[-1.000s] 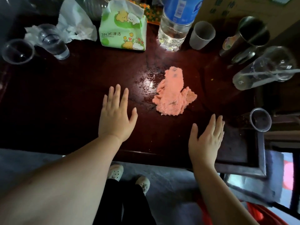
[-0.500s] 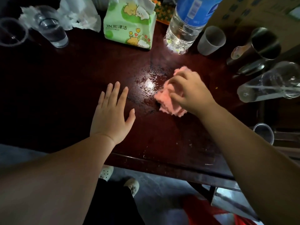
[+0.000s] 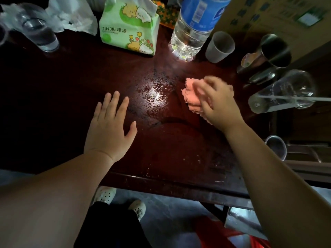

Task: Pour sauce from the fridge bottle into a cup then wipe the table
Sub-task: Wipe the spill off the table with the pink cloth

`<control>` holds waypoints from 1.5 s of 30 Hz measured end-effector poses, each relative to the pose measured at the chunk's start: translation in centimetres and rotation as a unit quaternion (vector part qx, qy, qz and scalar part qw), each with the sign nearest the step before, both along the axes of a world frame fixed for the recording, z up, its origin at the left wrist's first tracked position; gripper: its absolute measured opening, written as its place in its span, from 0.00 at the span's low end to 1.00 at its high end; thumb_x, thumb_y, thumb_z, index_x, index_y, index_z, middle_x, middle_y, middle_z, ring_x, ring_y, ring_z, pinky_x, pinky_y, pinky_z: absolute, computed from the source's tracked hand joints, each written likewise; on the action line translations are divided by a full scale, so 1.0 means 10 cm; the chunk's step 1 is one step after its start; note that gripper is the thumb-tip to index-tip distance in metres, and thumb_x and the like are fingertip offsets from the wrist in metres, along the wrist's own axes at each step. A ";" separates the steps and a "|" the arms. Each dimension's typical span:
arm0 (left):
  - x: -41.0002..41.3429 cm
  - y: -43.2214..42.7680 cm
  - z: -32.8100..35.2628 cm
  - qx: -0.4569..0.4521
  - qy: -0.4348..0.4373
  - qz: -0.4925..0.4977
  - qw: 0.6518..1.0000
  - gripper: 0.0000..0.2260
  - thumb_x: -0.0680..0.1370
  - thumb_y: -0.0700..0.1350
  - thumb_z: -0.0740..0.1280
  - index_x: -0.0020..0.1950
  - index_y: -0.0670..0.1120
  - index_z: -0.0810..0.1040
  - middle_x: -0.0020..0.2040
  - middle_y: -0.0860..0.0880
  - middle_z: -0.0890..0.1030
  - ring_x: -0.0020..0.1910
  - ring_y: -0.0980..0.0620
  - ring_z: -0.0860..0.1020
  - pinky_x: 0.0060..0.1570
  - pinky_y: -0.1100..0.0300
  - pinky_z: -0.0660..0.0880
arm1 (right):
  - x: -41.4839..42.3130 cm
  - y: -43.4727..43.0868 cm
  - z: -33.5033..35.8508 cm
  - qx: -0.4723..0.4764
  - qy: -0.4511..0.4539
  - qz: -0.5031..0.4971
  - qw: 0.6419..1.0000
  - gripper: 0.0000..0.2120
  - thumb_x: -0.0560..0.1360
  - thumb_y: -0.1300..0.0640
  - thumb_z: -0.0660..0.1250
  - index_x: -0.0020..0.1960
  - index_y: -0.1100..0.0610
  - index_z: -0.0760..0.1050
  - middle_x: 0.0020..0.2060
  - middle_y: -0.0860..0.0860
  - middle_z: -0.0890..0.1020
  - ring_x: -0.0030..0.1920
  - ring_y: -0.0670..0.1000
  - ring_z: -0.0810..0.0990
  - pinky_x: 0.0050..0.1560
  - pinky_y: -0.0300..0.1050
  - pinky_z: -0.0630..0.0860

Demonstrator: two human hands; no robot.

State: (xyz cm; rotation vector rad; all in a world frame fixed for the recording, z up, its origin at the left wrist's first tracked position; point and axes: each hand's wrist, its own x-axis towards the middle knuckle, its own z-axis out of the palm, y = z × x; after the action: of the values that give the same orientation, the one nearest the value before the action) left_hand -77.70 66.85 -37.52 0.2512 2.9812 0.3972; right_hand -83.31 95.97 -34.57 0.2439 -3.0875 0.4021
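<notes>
A pink cloth point(image 3: 190, 93) lies bunched on the dark red table point(image 3: 71, 90), right of a shiny wet patch point(image 3: 154, 93). My right hand point(image 3: 216, 102) is pressed down on the cloth and grips it; the hand looks motion-blurred. My left hand point(image 3: 110, 129) rests flat on the table to the left of the wet patch, fingers spread, holding nothing. A small grey cup point(image 3: 219, 47) stands at the back, right of a clear water bottle point(image 3: 193, 27) with a blue label.
A green tissue pack point(image 3: 129, 29) and crumpled plastic point(image 3: 71, 17) sit at the back. Clear cups point(image 3: 41, 33) stand back left. A steel mug point(image 3: 266, 54), a tipped clear glass point(image 3: 283, 92) and a small cup point(image 3: 275, 147) crowd the right side. The table's front edge point(image 3: 170, 187) is near me.
My right hand went from resting near the table's front edge to the pink cloth, gripped it, and has pushed it to the right. My left hand stays flat in place.
</notes>
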 end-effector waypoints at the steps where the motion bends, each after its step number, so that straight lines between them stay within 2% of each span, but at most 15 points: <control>1: 0.00 0.00 0.00 0.001 -0.001 0.001 1.000 0.29 0.79 0.56 0.52 0.77 0.45 0.55 0.78 0.43 0.52 0.77 0.46 0.48 0.75 0.50 0.46 | 0.03 0.05 0.00 -0.013 -0.025 0.032 0.999 0.23 0.73 0.59 0.59 0.67 0.53 0.73 0.66 0.59 0.71 0.66 0.58 0.69 0.67 0.47 0.62; 3: 0.00 0.01 -0.01 0.003 -0.001 0.002 1.000 0.29 0.79 0.56 0.52 0.78 0.45 0.55 0.78 0.44 0.52 0.77 0.47 0.47 0.75 0.50 0.46 | 0.04 0.10 0.01 -0.031 -0.048 0.017 0.998 0.22 0.74 0.61 0.59 0.67 0.52 0.74 0.66 0.57 0.72 0.66 0.57 0.69 0.67 0.47 0.62; 6: 0.00 0.00 0.00 0.004 0.001 0.003 1.000 0.29 0.79 0.56 0.53 0.77 0.45 0.55 0.78 0.43 0.52 0.77 0.47 0.48 0.75 0.50 0.46 | 0.09 0.12 0.01 0.023 -0.019 -0.076 0.997 0.19 0.76 0.56 0.61 0.66 0.47 0.74 0.63 0.55 0.74 0.61 0.59 0.71 0.61 0.55 0.70; 9: 0.00 0.00 0.00 0.010 0.004 0.004 1.000 0.29 0.79 0.55 0.54 0.77 0.45 0.56 0.78 0.43 0.53 0.77 0.46 0.49 0.75 0.49 0.47 | 0.19 0.13 0.06 0.061 -0.068 -0.247 0.965 0.19 0.78 0.50 0.58 0.68 0.48 0.70 0.62 0.58 0.70 0.62 0.61 0.67 0.54 0.54 0.70; 11: 0.00 0.00 -0.01 0.014 0.007 0.005 1.000 0.29 0.79 0.55 0.55 0.77 0.45 0.57 0.78 0.43 0.54 0.77 0.46 0.49 0.75 0.49 0.47 | 0.32 0.08 0.09 0.078 -0.103 -0.303 0.944 0.21 0.79 0.48 0.55 0.71 0.51 0.66 0.63 0.61 0.67 0.62 0.62 0.67 0.52 0.53 0.69; 16: 0.00 0.01 -0.01 0.019 0.010 0.006 1.000 0.29 0.79 0.55 0.55 0.77 0.44 0.58 0.78 0.42 0.54 0.77 0.45 0.50 0.75 0.49 0.47 | 0.60 -0.03 0.04 0.078 -0.068 -0.280 0.954 0.22 0.81 0.47 0.50 0.68 0.59 0.68 0.59 0.61 0.71 0.57 0.61 0.73 0.48 0.50 0.69; 18: 0.00 0.01 -0.01 0.024 0.012 0.008 1.000 0.28 0.79 0.54 0.56 0.77 0.44 0.58 0.78 0.42 0.55 0.77 0.45 0.50 0.75 0.49 0.47 | 0.65 -0.01 -0.01 0.062 -0.010 -0.246 0.967 0.24 0.80 0.48 0.49 0.69 0.60 0.67 0.63 0.61 0.69 0.62 0.60 0.68 0.60 0.51 0.69; 20: 0.00 0.00 -0.01 0.023 0.013 0.007 1.000 0.28 0.78 0.54 0.56 0.77 0.44 0.58 0.77 0.42 0.55 0.77 0.45 0.51 0.75 0.50 0.47 | 0.63 0.00 -0.09 0.011 -0.006 -0.196 0.981 0.26 0.80 0.49 0.47 0.75 0.60 0.57 0.73 0.59 0.60 0.73 0.57 0.57 0.73 0.49 0.55; 21: 0.00 0.00 -0.01 0.023 0.014 0.007 1.000 0.28 0.79 0.54 0.56 0.77 0.44 0.58 0.77 0.42 0.55 0.77 0.45 0.51 0.75 0.50 0.47 | 0.61 0.00 -0.13 -0.019 -0.022 -0.179 0.983 0.27 0.81 0.49 0.45 0.76 0.60 0.52 0.76 0.57 0.56 0.76 0.54 0.52 0.74 0.45 0.48; 23: 0.01 0.01 -0.02 0.024 0.014 0.007 1.000 0.28 0.79 0.53 0.57 0.77 0.44 0.58 0.78 0.42 0.55 0.77 0.44 0.51 0.75 0.50 0.47 | 0.60 -0.04 -0.20 -0.070 -0.039 -0.187 0.979 0.27 0.80 0.50 0.41 0.76 0.61 0.51 0.76 0.56 0.55 0.77 0.51 0.49 0.74 0.40 0.43; 27: 0.00 0.01 -0.01 0.027 0.015 0.008 0.999 0.28 0.79 0.53 0.57 0.77 0.44 0.58 0.78 0.42 0.55 0.77 0.44 0.50 0.75 0.50 0.46 | 0.74 -0.31 -0.27 -0.086 -0.002 -0.258 0.962 0.30 0.78 0.49 0.39 0.76 0.61 0.53 0.76 0.57 0.57 0.77 0.54 0.50 0.75 0.42 0.43; 31: 0.00 0.01 -0.01 0.027 0.015 0.010 0.999 0.28 0.78 0.54 0.56 0.77 0.44 0.58 0.78 0.42 0.55 0.77 0.44 0.50 0.75 0.50 0.46 | 0.74 -0.71 -0.36 -0.088 0.015 -0.376 0.922 0.30 0.78 0.49 0.40 0.76 0.63 0.52 0.76 0.59 0.55 0.76 0.57 0.49 0.76 0.49 0.43; 35: 0.00 0.01 -0.01 0.029 0.016 0.007 0.999 0.28 0.78 0.53 0.57 0.76 0.44 0.58 0.77 0.42 0.55 0.77 0.44 0.51 0.75 0.51 0.46 | 0.47 -0.95 -0.39 -0.085 0.019 -0.452 0.888 0.26 0.82 0.51 0.46 0.76 0.63 0.52 0.76 0.60 0.54 0.76 0.59 0.48 0.73 0.47 0.39; 41: 0.00 0.01 0.01 0.029 0.009 0.010 0.999 0.29 0.79 0.55 0.54 0.77 0.46 0.56 0.78 0.44 0.52 0.77 0.47 0.47 0.75 0.52 0.43 | 0.14 -1.03 -0.40 -0.079 0.037 -0.398 0.913 0.28 0.79 0.48 0.45 0.75 0.62 0.57 0.74 0.61 0.59 0.75 0.62 0.52 0.75 0.53 0.45; 45: 0.00 0.00 0.01 0.020 0.010 0.005 1.000 0.28 0.79 0.54 0.56 0.77 0.45 0.57 0.78 0.42 0.54 0.77 0.45 0.50 0.75 0.51 0.46 | 0.30 -0.87 -0.33 -0.130 0.046 -0.341 0.930 0.26 0.81 0.52 0.47 0.76 0.62 0.52 0.76 0.62 0.52 0.76 0.60 0.48 0.75 0.50 0.45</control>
State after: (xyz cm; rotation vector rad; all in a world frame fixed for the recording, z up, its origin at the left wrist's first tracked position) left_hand -77.73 66.89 -37.45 0.2461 2.9978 0.4593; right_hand -80.32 87.24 -37.87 -0.7654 -2.7318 0.7099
